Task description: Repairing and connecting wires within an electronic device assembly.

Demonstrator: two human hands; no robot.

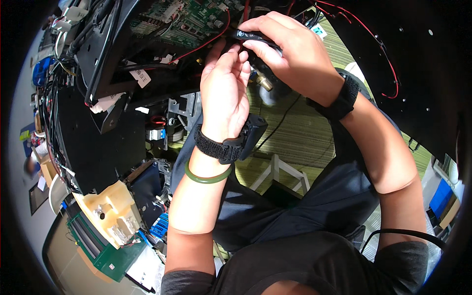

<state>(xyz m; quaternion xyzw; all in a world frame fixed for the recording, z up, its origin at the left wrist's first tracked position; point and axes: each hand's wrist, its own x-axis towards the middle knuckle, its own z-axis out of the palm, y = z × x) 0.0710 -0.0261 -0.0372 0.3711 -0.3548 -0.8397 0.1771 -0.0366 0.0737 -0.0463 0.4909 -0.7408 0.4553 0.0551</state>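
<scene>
My right hand point(307, 59) is closed around a narrow black part point(255, 37) with a screw at its end, thumb below and fingers above. Just left of it, my left hand point(225, 96) is turned palm up. Its fingers are curled together under the end of that part, and what they pinch is hidden. A brass fitting point(264, 82) sticks out below the two hands. A green circuit board point(179, 24) is mounted in a black housing point(115, 54) to the upper left. A thin red wire point(209, 42) runs from the board past my left fingers.
A black panel point(418, 64) with holes and a loose red wire point(391, 66) rises at the right. Bundled black cables point(49, 115) hang at the left, above a cream plastic piece point(110, 209) and a green box point(105, 255). A grey metal frame point(290, 172) stands between my legs.
</scene>
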